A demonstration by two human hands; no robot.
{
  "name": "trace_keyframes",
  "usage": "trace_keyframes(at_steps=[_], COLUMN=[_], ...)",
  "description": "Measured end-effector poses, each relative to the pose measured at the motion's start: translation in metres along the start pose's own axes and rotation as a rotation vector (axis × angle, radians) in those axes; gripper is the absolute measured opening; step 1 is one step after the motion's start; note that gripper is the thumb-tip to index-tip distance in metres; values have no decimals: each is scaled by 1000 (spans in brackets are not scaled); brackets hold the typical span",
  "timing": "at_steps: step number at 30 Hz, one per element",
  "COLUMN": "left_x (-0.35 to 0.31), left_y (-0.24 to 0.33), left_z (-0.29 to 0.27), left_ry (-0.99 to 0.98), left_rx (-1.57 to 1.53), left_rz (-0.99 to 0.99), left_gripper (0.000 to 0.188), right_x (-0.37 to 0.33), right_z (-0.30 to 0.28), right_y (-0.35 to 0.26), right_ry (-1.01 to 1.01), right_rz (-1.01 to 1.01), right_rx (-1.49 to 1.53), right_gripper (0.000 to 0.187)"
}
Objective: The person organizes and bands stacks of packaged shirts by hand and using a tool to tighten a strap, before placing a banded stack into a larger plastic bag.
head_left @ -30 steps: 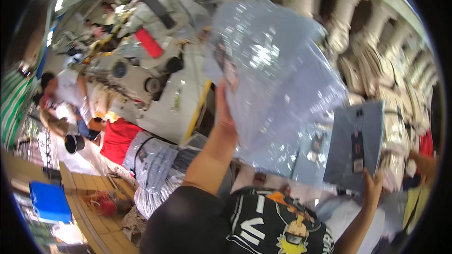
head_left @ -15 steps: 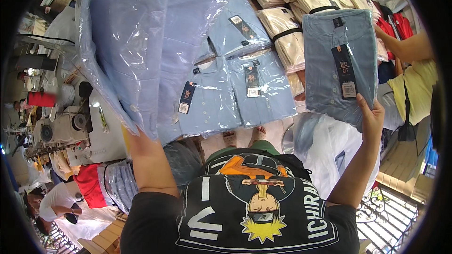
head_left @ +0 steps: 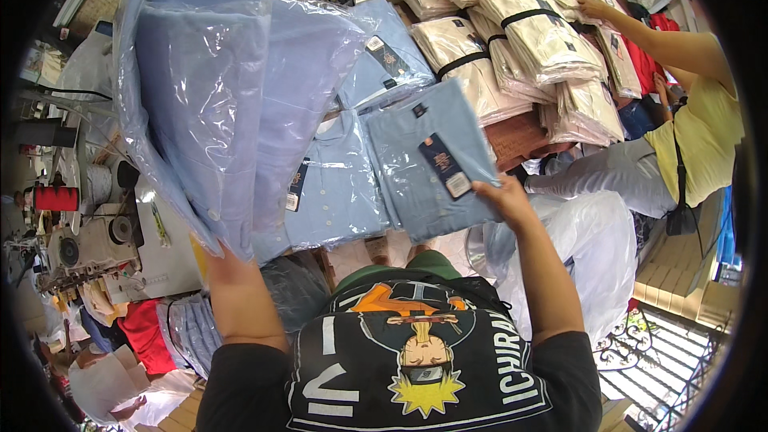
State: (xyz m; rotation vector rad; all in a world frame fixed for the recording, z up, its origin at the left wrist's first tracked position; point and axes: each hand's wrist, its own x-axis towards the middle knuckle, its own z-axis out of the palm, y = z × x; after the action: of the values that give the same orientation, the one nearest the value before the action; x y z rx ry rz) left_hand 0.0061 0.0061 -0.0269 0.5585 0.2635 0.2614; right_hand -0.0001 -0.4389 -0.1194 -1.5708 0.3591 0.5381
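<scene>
My right hand (head_left: 510,198) pinches the lower right edge of a folded blue shirt (head_left: 424,132) in clear plastic, thumb on top near its dark hang tag (head_left: 445,168). This shirt is tilted over the right part of the bagged shirts lying on the table. On the left, large blue bagged garments (head_left: 204,80) are raised close to me, and my left hand (head_left: 230,262) grips their lower edge, its fingers mostly hidden. Between the hands lies another bagged blue shirt (head_left: 340,192) with buttons and a tag partly covered. Behind it is a further blue shirt (head_left: 400,40).
Bundles of cream bagged garments (head_left: 536,24) tied with black bands are piled at the back right. A co-worker in a yellow top (head_left: 704,136) reaches over them. A sewing machine (head_left: 96,232) stands at the left; clear plastic sheeting (head_left: 588,248) hangs at the right.
My right hand has brought the bagged shirt left and down, from upright at the right to tilted over the table shirts. The raised garments in my left hand shifted slightly left.
</scene>
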Motion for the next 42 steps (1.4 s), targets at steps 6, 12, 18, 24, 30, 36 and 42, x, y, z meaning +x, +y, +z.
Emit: trace_keyframes(at_steps=[6, 12, 18, 24, 30, 36, 42], left_x=[1, 0, -1, 12, 2, -1, -6], left_y=[9, 12, -8, -45, -78, -102, -96], left_z=[2, 6, 25, 33, 48, 33, 26], left_ry=[16, 10, -24, -400, -345, -288, -445], left_rx=[22, 26, -35, -186, -143, -28, -112], left_rz=[33, 23, -52, -174, -227, -244, -301], left_gripper=[49, 49, 49, 50, 49, 49, 53], right_x=[47, 62, 40, -53, -98, -105, -124], right_z=[6, 11, 12, 90, 133, 130, 131], right_y=[45, 50, 12, -123, -164, -165, -179], right_ry=[54, 99, 488, -7, 2, -98, -61], right_rz=[81, 119, -502, -903, -868, -461, -626], right_rx=[-35, -176, -900, -447, -466, -81, -575], right_gripper=[39, 48, 53, 23, 24, 51, 52])
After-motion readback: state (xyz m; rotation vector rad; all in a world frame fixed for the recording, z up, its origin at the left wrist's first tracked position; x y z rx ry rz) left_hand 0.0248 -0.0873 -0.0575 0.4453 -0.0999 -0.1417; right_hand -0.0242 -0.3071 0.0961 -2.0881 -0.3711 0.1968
